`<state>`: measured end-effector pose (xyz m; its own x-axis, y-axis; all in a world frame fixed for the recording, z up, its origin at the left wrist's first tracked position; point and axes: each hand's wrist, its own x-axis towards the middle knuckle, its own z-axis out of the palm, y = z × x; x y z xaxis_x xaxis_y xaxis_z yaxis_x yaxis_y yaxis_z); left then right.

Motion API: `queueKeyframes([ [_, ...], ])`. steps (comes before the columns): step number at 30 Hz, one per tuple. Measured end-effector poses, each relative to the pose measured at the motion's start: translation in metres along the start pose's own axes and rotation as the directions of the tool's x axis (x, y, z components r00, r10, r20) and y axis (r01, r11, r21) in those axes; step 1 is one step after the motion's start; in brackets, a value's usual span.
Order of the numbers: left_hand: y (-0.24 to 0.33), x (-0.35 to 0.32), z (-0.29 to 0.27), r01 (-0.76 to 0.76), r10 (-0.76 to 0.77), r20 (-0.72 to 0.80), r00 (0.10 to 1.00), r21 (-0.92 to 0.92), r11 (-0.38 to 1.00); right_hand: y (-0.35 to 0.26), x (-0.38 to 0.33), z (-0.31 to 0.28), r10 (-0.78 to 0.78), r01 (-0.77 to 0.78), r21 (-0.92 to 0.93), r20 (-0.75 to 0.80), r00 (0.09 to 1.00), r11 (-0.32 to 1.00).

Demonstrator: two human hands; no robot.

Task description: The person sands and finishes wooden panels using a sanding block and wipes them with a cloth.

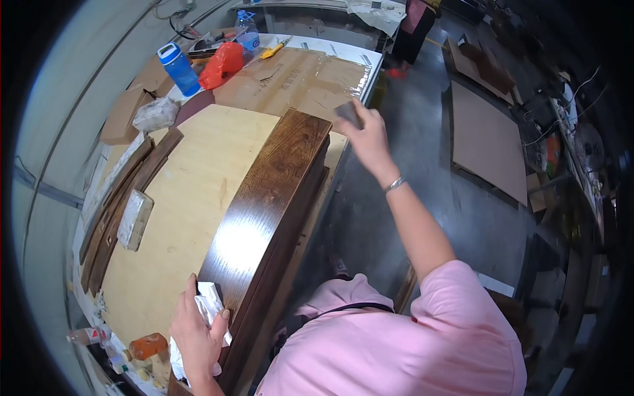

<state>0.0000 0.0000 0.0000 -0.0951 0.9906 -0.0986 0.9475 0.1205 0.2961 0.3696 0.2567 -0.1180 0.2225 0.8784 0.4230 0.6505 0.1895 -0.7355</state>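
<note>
Near end: left hand (198, 335) has its fingers closed on a crumpled white wad (210, 302), against the left side of the dark brown wood piece (261, 191); padding there probably keeps skin off the finish and steadies the part. That piece runs along the right edge of the pale plywood worktop (191, 165), likely so its face is in easy reach. Orange bottle (148, 346) lies by the near-left corner. Dark wood strips (135, 204) sit along the left edge, a wrapped block (136, 220) beside them; could be a weight, can't confirm. Right hand (370, 135) pinches a small grey-brown block (349, 115) by the far end of the wood piece; motion blur, so can't tell whether it's touching. Far end of the worktop is covered by cardboard (284, 82), with a red bag (222, 65), blue bottle (178, 69) and yellow cutter (274, 49) parked toward the far-left corner. Beyond: grey floor (422, 218), flat panel (485, 145) off the right edge, another person (415, 33) past the far-right corner.
</note>
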Motion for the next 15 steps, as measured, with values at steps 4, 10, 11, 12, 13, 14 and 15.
queueKeyframes([
  [4,-0.001,0.006,0.009,0.005,-0.005,-0.058,0.998,0.007,1.0,-0.012,0.01,-0.01,-0.038,0.044,0.219,-0.03,0.999,0.975],
  [10,-0.001,-0.001,0.012,-0.018,0.015,-0.094,0.995,-0.035,0.999,-0.018,0.004,-0.012,0.113,-0.261,0.327,0.409,0.906,0.908],
  [11,-0.001,0.0,0.01,-0.03,0.03,-0.113,0.993,0.005,1.0,-0.02,-0.004,-0.013,0.113,-0.251,0.443,0.314,0.943,0.861],
  [12,-0.001,-0.001,0.011,-0.012,0.01,-0.11,0.994,-0.011,1.0,-0.023,-0.004,-0.012,0.189,-0.287,0.517,0.235,0.954,0.806],
  [13,-0.002,-0.001,0.013,0.014,-0.014,-0.101,0.995,-0.009,1.0,-0.022,0.0,-0.011,0.107,-0.219,0.552,0.228,0.968,0.805],
  [14,-0.004,-0.002,0.015,0.017,-0.023,-0.11,0.994,-0.06,0.998,-0.019,0.001,-0.011,0.048,-0.153,0.591,0.19,0.981,0.792],
  [15,-0.005,-0.002,0.016,-0.039,0.022,-0.148,0.989,-0.116,0.992,-0.014,0.002,-0.012,-0.08,-0.013,0.655,0.111,0.991,0.756],
])
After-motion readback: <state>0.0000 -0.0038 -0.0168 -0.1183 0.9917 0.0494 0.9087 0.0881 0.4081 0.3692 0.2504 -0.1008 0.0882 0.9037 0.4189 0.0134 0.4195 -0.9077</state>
